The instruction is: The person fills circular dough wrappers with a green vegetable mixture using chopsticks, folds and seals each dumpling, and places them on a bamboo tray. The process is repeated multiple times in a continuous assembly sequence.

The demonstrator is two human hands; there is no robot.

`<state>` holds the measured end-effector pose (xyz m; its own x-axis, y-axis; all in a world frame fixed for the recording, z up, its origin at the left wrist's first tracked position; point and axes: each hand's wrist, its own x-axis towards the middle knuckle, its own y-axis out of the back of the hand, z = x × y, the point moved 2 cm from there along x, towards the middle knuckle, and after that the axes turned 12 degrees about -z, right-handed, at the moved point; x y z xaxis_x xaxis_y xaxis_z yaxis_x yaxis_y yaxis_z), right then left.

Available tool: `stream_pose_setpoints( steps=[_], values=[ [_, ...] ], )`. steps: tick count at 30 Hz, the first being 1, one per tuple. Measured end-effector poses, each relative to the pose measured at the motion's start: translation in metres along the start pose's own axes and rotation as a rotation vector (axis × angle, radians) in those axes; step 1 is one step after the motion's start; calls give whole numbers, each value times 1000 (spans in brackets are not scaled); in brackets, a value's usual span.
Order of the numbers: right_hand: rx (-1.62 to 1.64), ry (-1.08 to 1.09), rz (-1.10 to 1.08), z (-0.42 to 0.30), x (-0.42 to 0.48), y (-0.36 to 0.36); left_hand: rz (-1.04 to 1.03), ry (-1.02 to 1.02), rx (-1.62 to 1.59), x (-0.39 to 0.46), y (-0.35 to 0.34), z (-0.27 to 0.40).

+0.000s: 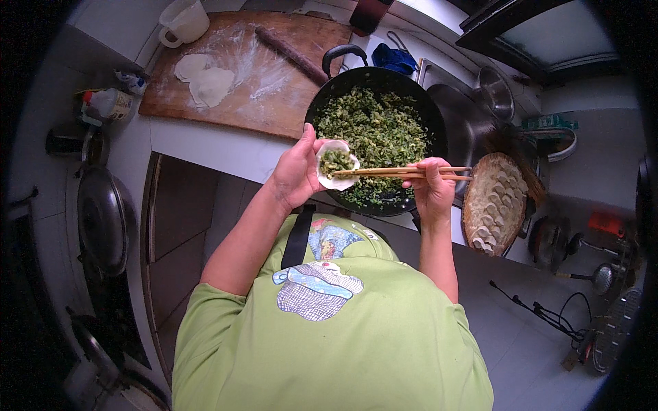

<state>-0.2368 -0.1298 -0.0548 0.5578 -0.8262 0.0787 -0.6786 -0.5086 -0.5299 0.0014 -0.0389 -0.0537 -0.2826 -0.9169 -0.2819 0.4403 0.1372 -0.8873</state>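
Note:
My left hand [298, 172] holds a round dough wrapper [324, 182] with chopped green filling [334, 160] on it. In my right hand [433, 187] is a pair of wooden chopsticks [390, 172], whose tips rest at the filling in the wrapper. Beneath both hands stands a large black wok [441, 120] holding a mass of chopped green filling [378, 123]. Several flat wrappers [212, 86] lie on a floured wooden board [175, 112] at the upper left, with a rolling pin [290, 55] slanting across it. At the right, rows of folded dumplings [498, 200] lie on a floured oval tray [475, 205].
A steel sink [457, 103] with a metal bowl [496, 92] is behind the wok to the right. A dark blue cloth [395, 59] lies past the wok. A plastic measuring jug [184, 24] stands at the board's far left corner, and a red-capped bottle [109, 104] is left of the board.

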Motion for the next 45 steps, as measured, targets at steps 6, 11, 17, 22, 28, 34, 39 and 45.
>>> stream_pose_setpoints(
  steps=[6,11,17,22,28,34,39,45],
  values=[
    [-8,-25,16,1,4,0,-21,48,57,-1,-2,-7],
    [54,-83,113,6,14,-9,33,58,171,-3,-8,-11],
    [17,-115,146,13,11,-1,30,59,137,-3,-2,-15],
    [249,-149,302,15,1,16,43,32,81,-5,-4,-12],
    [250,-210,335,24,-7,17,2,-7,61,-6,-9,-9],
    [215,-165,310,16,-11,8,-17,-11,62,-5,-8,-9],
    [258,-130,346,15,-11,10,5,-12,53,-4,-9,-10],
    [108,-147,318,13,-15,7,23,-10,79,-3,-11,-10]
  ],
)
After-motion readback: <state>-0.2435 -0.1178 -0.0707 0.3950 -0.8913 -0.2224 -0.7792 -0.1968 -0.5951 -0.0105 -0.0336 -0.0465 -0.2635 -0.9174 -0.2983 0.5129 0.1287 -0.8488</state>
